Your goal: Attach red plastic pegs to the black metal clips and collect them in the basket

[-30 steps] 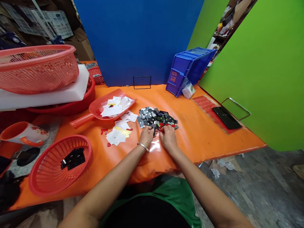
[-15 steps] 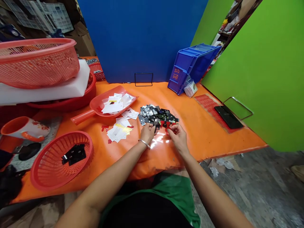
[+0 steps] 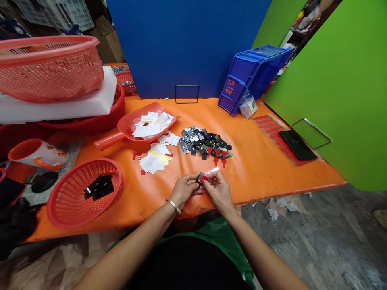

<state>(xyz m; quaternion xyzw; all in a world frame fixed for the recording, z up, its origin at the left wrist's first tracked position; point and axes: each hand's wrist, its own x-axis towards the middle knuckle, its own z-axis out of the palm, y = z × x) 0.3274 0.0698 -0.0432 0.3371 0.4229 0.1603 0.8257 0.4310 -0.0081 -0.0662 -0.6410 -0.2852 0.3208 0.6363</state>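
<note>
Near the table's front edge, my left hand [image 3: 185, 189] pinches a small dark metal plate [image 3: 199, 177]. My right hand [image 3: 219, 190] meets it there, its fingers closed on a small red piece [image 3: 204, 179] that lies against the plate. Beyond both hands spreads a heap of black and silvery metal plates [image 3: 196, 141]. Several red T-shaped pieces [image 3: 217, 153] lie along the heap's near right side. To the left are loose white paper slips [image 3: 154, 162], some yellow among them.
A red scoop [image 3: 127, 125] holds more paper slips. At left, a red basket [image 3: 86, 163] contains black plates, beside an orange-and-white mug [image 3: 38, 153]. Stacked baskets [image 3: 51, 72] rise behind. A blue bin [image 3: 238, 80] leans at the back right; a black phone [image 3: 298, 144] lies near the green panel [image 3: 347, 100].
Both hands have drawn back from the heap toward the front edge and come together. The red piece has come from beside the heap to the plate. The view has shifted slightly.
</note>
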